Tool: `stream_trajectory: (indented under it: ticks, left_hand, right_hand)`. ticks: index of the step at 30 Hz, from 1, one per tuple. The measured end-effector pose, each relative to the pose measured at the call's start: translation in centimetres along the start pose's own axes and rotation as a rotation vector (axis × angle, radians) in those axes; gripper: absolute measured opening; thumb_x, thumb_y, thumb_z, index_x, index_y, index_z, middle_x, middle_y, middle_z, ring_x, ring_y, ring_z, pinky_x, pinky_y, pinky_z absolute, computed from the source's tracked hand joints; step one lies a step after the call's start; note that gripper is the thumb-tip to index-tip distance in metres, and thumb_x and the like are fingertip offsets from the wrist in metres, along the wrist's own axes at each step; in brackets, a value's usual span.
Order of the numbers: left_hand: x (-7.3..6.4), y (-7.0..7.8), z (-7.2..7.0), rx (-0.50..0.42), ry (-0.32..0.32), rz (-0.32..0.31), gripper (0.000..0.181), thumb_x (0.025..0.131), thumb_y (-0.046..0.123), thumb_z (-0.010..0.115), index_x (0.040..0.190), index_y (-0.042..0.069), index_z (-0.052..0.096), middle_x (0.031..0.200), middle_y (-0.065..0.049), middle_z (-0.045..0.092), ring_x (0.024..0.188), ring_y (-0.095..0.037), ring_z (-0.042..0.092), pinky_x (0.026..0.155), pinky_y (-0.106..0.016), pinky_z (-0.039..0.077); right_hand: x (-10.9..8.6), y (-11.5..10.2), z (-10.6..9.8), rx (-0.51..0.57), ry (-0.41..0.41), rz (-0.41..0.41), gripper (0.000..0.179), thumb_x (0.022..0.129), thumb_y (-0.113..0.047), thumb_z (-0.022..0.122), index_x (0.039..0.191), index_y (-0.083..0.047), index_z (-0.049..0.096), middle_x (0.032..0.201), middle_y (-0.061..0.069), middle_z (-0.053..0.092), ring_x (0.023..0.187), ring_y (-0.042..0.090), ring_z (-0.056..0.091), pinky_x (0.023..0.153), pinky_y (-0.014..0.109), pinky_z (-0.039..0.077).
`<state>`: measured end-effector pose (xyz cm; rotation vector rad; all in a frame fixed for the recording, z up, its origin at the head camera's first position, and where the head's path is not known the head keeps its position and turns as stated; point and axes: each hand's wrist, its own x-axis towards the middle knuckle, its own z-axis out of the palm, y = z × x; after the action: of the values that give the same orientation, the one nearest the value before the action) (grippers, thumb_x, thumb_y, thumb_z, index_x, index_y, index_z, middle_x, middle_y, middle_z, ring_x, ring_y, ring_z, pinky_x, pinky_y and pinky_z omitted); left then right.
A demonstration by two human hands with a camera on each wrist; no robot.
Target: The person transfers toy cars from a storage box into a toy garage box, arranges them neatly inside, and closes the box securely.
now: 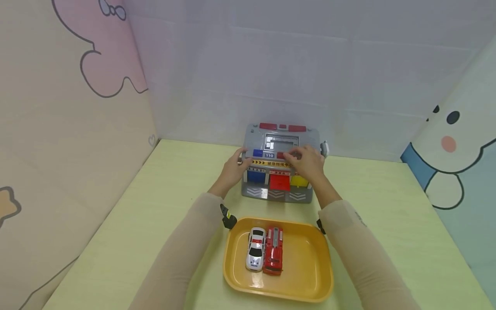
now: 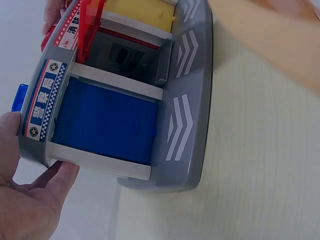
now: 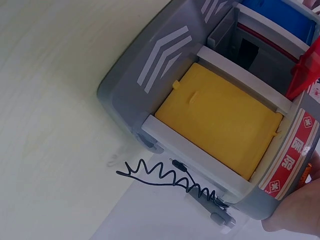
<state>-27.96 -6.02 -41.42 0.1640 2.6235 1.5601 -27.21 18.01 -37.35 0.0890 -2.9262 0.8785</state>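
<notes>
A grey toy garage (image 1: 280, 146) stands near the back wall. Its blue door (image 2: 105, 122) and yellow door (image 3: 220, 120) are down, while the red door (image 1: 280, 182) sticks out raised over a dark bay. My left hand (image 1: 232, 170) grips the garage's left side, thumb at the front roof edge and fingers round the side wall (image 2: 100, 160). My right hand (image 1: 308, 161) is over the right part of the roof, fingertips at the red button (image 1: 280, 155). Part of that hand shows at the roof edge in the right wrist view, where its fingertips are hidden.
In front of the garage sits a yellow tray (image 1: 306, 297) between the forearms. A white police car (image 1: 255, 254) and a red fire truck (image 1: 274, 256) lie side by side in it. A coiled black cord (image 3: 165, 177) hangs by a grey handpiece (image 3: 212, 207) at the garage's right side.
</notes>
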Motion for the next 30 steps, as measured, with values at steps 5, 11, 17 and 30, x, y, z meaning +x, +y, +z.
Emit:
stream_trajectory:
  ticks: [5, 11, 17, 30]
  left_hand:
    - [-0.3, 0.1, 0.0, -0.007, -0.003, -0.004, 0.051, 0.102, 0.041, 0.049, 0.148, 0.022, 0.036, 0.135, -0.015, 0.052, 0.119, -0.029, 0.052, 0.095, -0.046, 0.047]
    - [-0.6, 0.2, -0.5, -0.014, -0.003, -0.012, 0.051, 0.102, 0.040, 0.048, 0.148, 0.023, 0.036, 0.135, -0.015, 0.051, 0.120, -0.029, 0.051, 0.096, -0.047, 0.047]
    - [-0.6, 0.1, -0.5, -0.011, -0.001, -0.015, 0.050, 0.102, 0.040, 0.049, 0.148, 0.023, 0.036, 0.135, -0.015, 0.051, 0.119, -0.029, 0.052, 0.096, -0.047, 0.047]
    - [-0.3, 0.0, -0.4, -0.004, 0.006, -0.010, 0.050, 0.102, 0.040, 0.049, 0.148, 0.023, 0.036, 0.135, -0.015, 0.051, 0.120, -0.029, 0.052, 0.096, -0.046, 0.047]
  right_hand:
    - [-0.5, 0.2, -0.1, 0.007, 0.003, -0.039, 0.039, 0.097, -0.041, 0.059, 0.121, -0.010, 0.065, 0.123, 0.017, 0.052, 0.119, 0.036, 0.039, 0.105, 0.059, 0.019]
    - [-0.7, 0.5, 0.1, -0.002, -0.016, -0.105, 0.040, 0.098, -0.037, 0.059, 0.126, -0.010, 0.063, 0.127, 0.018, 0.049, 0.120, 0.037, 0.038, 0.106, 0.059, 0.017]
    - [-0.9, 0.6, 0.2, -0.014, -0.008, -0.120, 0.042, 0.098, -0.037, 0.059, 0.128, -0.009, 0.062, 0.127, 0.018, 0.049, 0.120, 0.037, 0.038, 0.107, 0.059, 0.018]
    - [-1.7, 0.8, -1.2, 0.131, -0.059, -0.149, 0.044, 0.100, -0.032, 0.058, 0.134, -0.004, 0.056, 0.143, 0.021, 0.040, 0.129, 0.041, 0.036, 0.104, 0.060, 0.033]
